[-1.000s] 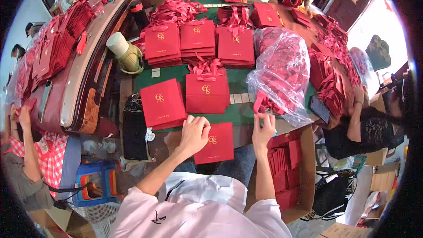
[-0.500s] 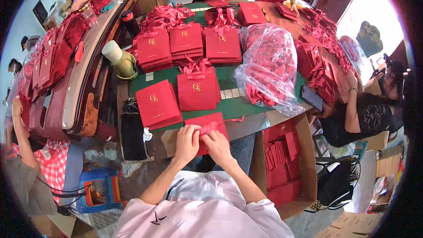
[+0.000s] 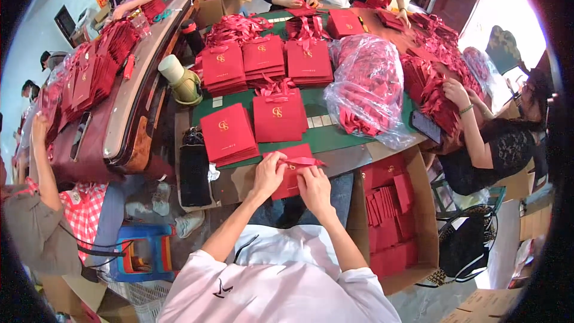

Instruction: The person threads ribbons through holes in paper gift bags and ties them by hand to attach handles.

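Ribbon (image 3: 303, 161) across red bag (image 3: 287, 188), L grip (image 3: 283, 162) pinching L end; R grip (image 3: 306, 173) just nearside (pinch? can't tell).

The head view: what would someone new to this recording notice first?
Probably the large clear plastic bag full of red ribbons, right of centre on the green tabletop. To its left, stacks of red gift bags with gold emblems catch the eye too. Then, at the near table edge, the left hand and right hand are at another red gift bag with a ribbon across it.
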Available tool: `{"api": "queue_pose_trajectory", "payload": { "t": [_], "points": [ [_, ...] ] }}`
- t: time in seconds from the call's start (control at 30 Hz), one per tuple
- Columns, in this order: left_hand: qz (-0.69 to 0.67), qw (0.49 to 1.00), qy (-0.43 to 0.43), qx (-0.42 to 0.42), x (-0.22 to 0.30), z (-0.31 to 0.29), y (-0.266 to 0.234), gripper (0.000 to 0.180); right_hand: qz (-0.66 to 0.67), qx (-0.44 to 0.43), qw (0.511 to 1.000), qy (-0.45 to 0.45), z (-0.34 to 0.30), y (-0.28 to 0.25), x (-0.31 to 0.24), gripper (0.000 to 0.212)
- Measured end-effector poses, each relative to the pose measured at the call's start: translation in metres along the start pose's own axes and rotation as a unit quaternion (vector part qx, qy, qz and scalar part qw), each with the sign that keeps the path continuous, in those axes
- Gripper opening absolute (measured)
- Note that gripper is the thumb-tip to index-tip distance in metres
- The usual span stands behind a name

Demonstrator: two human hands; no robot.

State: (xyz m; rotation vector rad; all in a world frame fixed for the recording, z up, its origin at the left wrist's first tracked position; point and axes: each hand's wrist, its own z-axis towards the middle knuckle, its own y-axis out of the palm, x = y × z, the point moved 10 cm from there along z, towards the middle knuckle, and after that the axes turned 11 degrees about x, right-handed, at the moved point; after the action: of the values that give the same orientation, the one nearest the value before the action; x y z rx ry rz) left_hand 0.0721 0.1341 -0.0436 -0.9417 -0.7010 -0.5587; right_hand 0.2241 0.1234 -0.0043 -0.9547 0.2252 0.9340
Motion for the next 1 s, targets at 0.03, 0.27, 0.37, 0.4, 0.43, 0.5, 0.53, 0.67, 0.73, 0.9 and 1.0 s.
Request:
{"api": "queue_pose_trajectory", "payload": {
  "t": [0.03, 0.27, 0.37, 0.4, 0.43, 0.5, 0.53, 0.67, 0.73, 0.9, 1.0],
  "points": [
    [-0.023, 0.999, -0.010, 0.021, -0.002, 0.000, -0.004, 0.020, -0.006, 0.015, 1.000, -0.010, 0.000, 0.005, 0.003, 0.010],
    [-0.155, 0.979, -0.115, 0.069, -0.027, -0.012, -0.033, 0.009, -0.089, 0.012, 0.996, 0.016, 0.012, 0.043, -0.003, 0.026],
    [-0.097, 0.982, -0.136, 0.084, -0.024, -0.019, -0.053, 0.009, -0.101, 0.029, 0.994, 0.014, 0.013, 0.055, 0.007, 0.024],
    [-0.056, 0.986, -0.121, 0.101, -0.028, -0.023, -0.062, 0.010, -0.083, 0.023, 0.996, 0.028, 0.015, 0.056, 0.008, 0.019],
    [-0.015, 0.987, -0.105, 0.117, -0.032, -0.027, -0.070, 0.012, -0.039, 0.023, 0.998, 0.043, 0.017, 0.056, 0.013, 0.017],
    [0.003, 0.988, -0.088, 0.130, -0.038, -0.037, -0.078, 0.018, -0.060, 0.016, 0.996, 0.059, 0.020, 0.051, 0.018, 0.016],
    [-0.026, 0.988, -0.094, 0.119, -0.033, -0.041, -0.076, 0.022, -0.063, 0.036, 0.996, 0.051, 0.021, 0.042, 0.022, 0.017],
    [0.010, 0.994, -0.044, 0.099, -0.018, -0.050, -0.065, 0.032, -0.047, 0.012, 0.998, 0.047, 0.018, 0.025, 0.035, 0.013],
    [0.038, 0.993, -0.014, 0.114, -0.004, -0.053, -0.062, 0.032, -0.008, 0.023, 0.999, 0.034, 0.014, 0.017, 0.036, 0.013],
    [-0.027, 0.986, -0.004, 0.163, 0.029, -0.048, -0.086, 0.024, 0.009, 0.021, 0.998, 0.051, 0.004, -0.003, 0.030, 0.014],
    [-0.165, 0.960, 0.010, 0.226, 0.096, -0.025, -0.158, 0.018, 0.058, 0.035, 0.994, 0.089, -0.004, -0.015, 0.028, 0.013]
  ]
}}
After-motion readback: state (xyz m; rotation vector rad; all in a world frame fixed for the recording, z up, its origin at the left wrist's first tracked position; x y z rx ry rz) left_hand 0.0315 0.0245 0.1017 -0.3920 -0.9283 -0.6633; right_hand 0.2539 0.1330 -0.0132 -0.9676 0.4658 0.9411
